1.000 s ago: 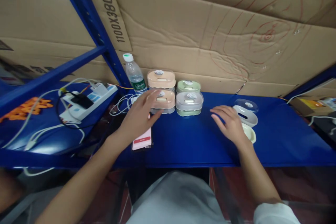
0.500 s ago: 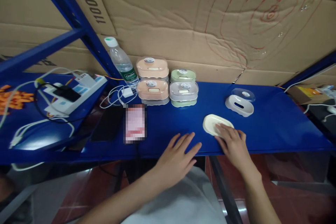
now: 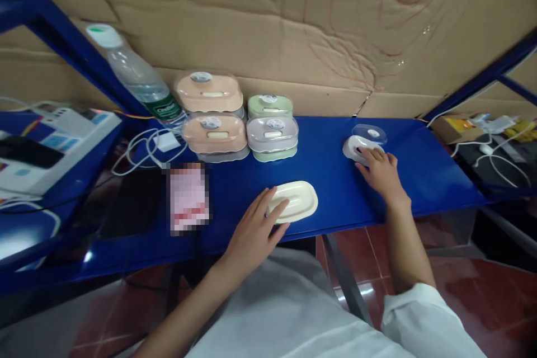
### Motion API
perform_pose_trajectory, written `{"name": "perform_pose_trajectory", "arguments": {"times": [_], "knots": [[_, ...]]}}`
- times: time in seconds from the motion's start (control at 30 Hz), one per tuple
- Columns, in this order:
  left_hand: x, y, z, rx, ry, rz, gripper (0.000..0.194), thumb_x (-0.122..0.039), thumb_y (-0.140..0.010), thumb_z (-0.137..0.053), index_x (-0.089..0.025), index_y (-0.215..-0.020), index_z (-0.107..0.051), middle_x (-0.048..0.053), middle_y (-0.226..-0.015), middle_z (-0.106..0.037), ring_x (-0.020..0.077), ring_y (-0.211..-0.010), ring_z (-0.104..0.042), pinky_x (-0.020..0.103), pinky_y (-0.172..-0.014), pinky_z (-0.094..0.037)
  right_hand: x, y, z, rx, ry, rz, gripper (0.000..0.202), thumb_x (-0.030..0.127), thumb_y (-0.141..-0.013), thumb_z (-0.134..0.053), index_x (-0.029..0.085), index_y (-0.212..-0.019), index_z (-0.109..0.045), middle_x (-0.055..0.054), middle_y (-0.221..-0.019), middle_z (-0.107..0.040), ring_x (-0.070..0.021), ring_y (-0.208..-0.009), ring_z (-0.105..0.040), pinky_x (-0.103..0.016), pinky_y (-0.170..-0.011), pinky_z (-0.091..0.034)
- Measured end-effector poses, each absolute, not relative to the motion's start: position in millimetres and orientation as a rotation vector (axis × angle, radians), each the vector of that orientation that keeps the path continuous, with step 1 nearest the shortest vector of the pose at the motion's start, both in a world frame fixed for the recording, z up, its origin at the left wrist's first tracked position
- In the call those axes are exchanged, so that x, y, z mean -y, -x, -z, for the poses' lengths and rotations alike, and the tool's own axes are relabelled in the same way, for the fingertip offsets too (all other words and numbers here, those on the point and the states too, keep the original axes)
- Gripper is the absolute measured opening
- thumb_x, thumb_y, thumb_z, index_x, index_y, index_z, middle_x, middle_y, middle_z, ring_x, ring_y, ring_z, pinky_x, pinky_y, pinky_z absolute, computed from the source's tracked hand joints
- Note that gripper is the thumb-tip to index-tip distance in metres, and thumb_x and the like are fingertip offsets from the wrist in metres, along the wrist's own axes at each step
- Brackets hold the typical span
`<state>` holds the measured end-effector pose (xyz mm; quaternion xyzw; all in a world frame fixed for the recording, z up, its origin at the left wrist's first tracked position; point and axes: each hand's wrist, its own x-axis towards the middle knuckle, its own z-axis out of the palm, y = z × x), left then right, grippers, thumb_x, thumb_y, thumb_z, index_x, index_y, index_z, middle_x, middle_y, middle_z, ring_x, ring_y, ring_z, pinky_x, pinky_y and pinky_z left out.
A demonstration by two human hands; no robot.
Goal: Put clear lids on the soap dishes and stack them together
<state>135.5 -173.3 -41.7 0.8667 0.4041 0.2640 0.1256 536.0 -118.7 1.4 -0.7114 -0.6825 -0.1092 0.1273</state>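
A shallow cream oval soap dish base lies on the blue tabletop near its front edge. My left hand is at its left end, fingers over the rim and inside, thumb at the near side. Farther back on the right, my right hand has its fingers on a white oval soap dish piece with a slot, the thumb against its near side. That hand covers much of the white piece. Just behind it lies a clear oval lid.
Stacked soap boxes in peach, green and lilac stand at the back. To their left are a water bottle, a coiled white cable with a charger, and a blurred pink item. Cardboard walls the back.
The cream base has moved left, from under my right hand to my left hand. My right hand has gone back and right to the white slotted piece. The camera view has shifted.
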Motion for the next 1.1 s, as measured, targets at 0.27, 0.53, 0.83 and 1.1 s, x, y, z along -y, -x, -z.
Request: {"name": "perform_pose_trajectory", "arguments": {"times": [0.27, 0.53, 0.83, 1.1], "knots": [[176, -139, 42, -1.309, -2.287, -0.761, 0.075, -0.039, -0.105, -0.068, -0.035, -0.171, -0.032, 0.016, -0.179, -0.033, 0.0375, -0.153, -0.055, 0.045, -0.101, -0.069, 177, -454, 2, 2.207, 1.538, 0.149, 0.036, 0.031, -0.111, -0.055, 0.031, -0.144, -0.068, -0.008, -0.137, -0.078, -0.0298, -0.123, -0.073, -0.053, -0.113, -0.042], [176, -138, 45, -1.225, -2.344, -0.898, 0.073, -0.034, -0.104, -0.071, -0.035, -0.169, -0.038, 0.016, -0.184, -0.019, 0.0385, -0.166, -0.034, 0.058, -0.125, -0.050, 193, -375, 2, 2.542, 1.213, 0.051, 0.049, 0.013, -0.110, -0.048, 0.030, -0.156, -0.056, -0.009, -0.144, -0.074, -0.0267, -0.132, -0.068, -0.057, -0.124, -0.036], [176, -138, 43, -1.235, -2.423, -0.887, 0.054, -0.034, -0.106, -0.067, -0.028, -0.158, -0.056, 0.018, -0.176, -0.039, 0.0384, -0.162, -0.041, 0.059, -0.124, -0.052, 188, -377, 10, 2.578, 1.071, 0.044, 0.051, 0.016, -0.110, -0.053, 0.031, -0.159, -0.056, -0.007, -0.143, -0.074, -0.0251, -0.133, -0.069, -0.052, -0.118, -0.049], [177, -134, 43, -1.220, -2.439, -0.951, 0.041, -0.032, -0.107, -0.064, -0.028, -0.148, -0.065, 0.016, -0.175, -0.041, 0.0377, -0.162, -0.042, 0.058, -0.123, -0.053, 119, -472, -6, 2.297, 1.396, 0.180, 0.053, 0.042, -0.111, -0.052, 0.025, -0.161, -0.053, -0.015, -0.165, -0.056, -0.0325, -0.155, -0.051, -0.057, -0.125, -0.042]]}}
